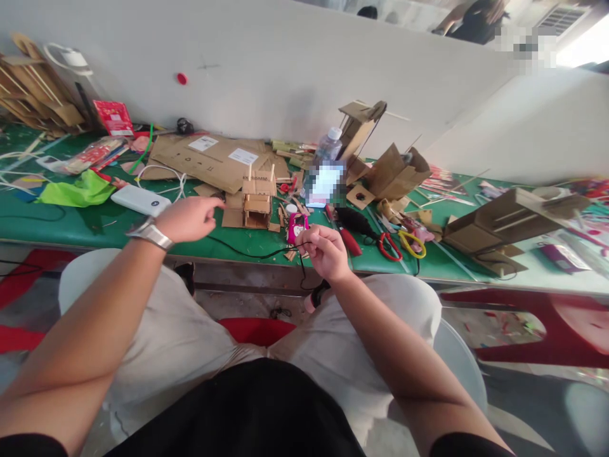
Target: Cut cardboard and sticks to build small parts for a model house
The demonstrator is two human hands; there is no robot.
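Observation:
My left hand [190,218], with a metal watch on the wrist, is closed in a loose fist with the forefinger reaching toward a small cardboard house model [257,198] on the green table [95,225]. It seems to pinch one end of a thin black wire [257,254]. My right hand [324,249] is closed, pinching the other part of the same wire just in front of the table edge. The wire sags between both hands and drops down below the right hand. A pink object [295,226] lies just behind the right hand.
The table holds flattened cardboard [209,158], a white power bank [141,199], a green sheet [76,189], a water bottle [328,147], red-handled [389,246] and yellow-handled [412,244] scissors, and larger cardboard models [504,222]. A red stool [547,324] stands at right. Another person [476,19] is behind the far wall.

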